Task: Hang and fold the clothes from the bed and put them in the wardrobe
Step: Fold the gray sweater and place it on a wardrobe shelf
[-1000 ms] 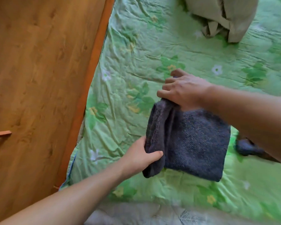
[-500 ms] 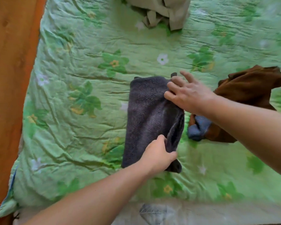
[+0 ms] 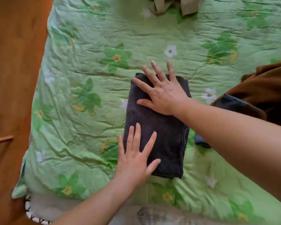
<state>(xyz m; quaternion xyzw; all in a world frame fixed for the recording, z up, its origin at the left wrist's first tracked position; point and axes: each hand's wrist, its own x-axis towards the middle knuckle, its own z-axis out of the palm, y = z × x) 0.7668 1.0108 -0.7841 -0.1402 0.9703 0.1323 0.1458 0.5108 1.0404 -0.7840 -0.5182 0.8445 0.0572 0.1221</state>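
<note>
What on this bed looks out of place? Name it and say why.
The brown fabric garment at the right edge lies crumpled against a dark blue cloth, and the beige garment at the top edge is bunched. The folded dark grey knitted garment under the flat left hand and right hand looks neat.

1. Green bedspread [image 3: 88,54]: open stretch to the left and far side of the folded dark garment [image 3: 165,135].
2. Brown garment [image 3: 266,88]: heaped near its right side, narrowing passage there.
3. Beige garment [image 3: 188,5]: far edge, well apart.
4. Wooden floor [image 3: 15,62]: left of the bedspread.
</note>
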